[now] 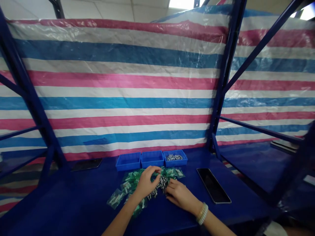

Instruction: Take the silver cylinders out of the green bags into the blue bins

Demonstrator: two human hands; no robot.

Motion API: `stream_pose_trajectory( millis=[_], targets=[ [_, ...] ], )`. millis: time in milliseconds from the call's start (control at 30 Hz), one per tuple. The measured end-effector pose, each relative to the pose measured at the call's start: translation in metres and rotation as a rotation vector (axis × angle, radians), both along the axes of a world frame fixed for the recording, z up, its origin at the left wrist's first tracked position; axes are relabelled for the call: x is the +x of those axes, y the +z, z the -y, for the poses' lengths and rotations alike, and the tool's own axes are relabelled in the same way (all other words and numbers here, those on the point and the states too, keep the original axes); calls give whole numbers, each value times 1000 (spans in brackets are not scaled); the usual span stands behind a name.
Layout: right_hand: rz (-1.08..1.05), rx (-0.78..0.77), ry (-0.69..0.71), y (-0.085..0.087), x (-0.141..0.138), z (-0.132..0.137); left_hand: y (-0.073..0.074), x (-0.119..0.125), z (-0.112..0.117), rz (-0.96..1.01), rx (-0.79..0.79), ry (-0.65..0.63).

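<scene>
On the blue table lies a loose pile of small metal screws or similar hardware [161,183], too small to tell exactly. Green-tinted plastic bags [128,183] holding small pale parts spread to its left and behind it. Over the bags, at the pile's left edge, is my left hand [147,183], its thumb and fingers curved with a gap between them and nothing visible inside. My right hand [180,196], with a beaded bracelet [202,213] at the wrist, rests at the pile's right side. Its fingers are curled together, and whatever they pinch is hidden.
Behind the bags stand three blue trays in a row; the right tray [185,156] holds metal parts. A smartphone [214,186] lies at right, another dark flat device [86,164] at back left. Blue metal posts [222,82] and a striped plastic sheet [128,101] bound the table [81,200].
</scene>
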State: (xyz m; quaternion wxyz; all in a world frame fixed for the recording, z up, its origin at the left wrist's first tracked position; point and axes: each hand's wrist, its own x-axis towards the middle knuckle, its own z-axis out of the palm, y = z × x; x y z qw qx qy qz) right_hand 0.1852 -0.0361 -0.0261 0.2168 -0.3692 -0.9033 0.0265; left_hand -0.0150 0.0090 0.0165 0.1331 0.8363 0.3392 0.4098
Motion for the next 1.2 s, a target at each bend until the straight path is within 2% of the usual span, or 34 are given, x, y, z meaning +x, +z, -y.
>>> stream_pose_trajectory(
  millis=[100,200,267,367,467,567,667,733,867,1000,1200],
  targets=[
    [22,22,25,2,-1,-3,5,4,-13,3,-16,-31],
    [-7,53,66,2,-4,-4,4,6,-19,9,-33,-58],
    [-106,28,107,3,-5,-4,1,7,-20,23,-52,-69],
    [-379,-62,123,9,-5,-10,-3,8,-23,76,-110,-80],
    [-648,-167,36,18,-6,-31,-5,6,-30,166,-212,-66],
    [-819,-249,-5,27,-11,-66,-6,1,-40,295,-326,-26],
    [-940,-261,-10,34,-21,-98,-9,-4,-50,437,-405,27],
    [-966,-232,-9,35,-29,-109,-12,-6,-53,505,-426,48],
    [-1015,-190,19,28,-40,-109,-19,-4,-55,551,-429,24],
    [-1112,-260,-2,16,-43,-102,-24,-1,-53,498,-401,14],
    [-1172,-355,-15,6,-45,-94,-19,-3,-45,432,-318,26]
  ],
)
